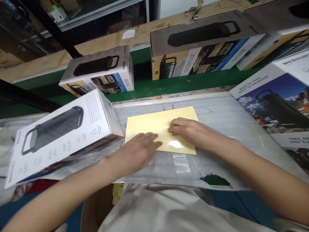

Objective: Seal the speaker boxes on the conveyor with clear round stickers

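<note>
A pale yellow sheet (pixel 156 127) lies flat on a grey plastic-covered work surface (pixel 217 112). My left hand (pixel 138 151) rests palm-down on its near left corner, fingers flat. My right hand (pixel 185 130) lies on the sheet's right part, fingers slightly curled. Neither hand grips the sheet. Just left of my left hand, a white speaker carton (pixel 65 132) lies tilted on the surface. A large carton with a mountain picture (pixel 272 109) sits to the right of my right hand.
Two more speaker cartons (pixel 96 71) (pixel 205 45) stand on a green belt (pixel 145 85) behind the surface, with another at the top right. A wooden plank (pixel 135 35) runs behind the belt. A strip of clear tape (pixel 181 162) lies near the surface's front edge.
</note>
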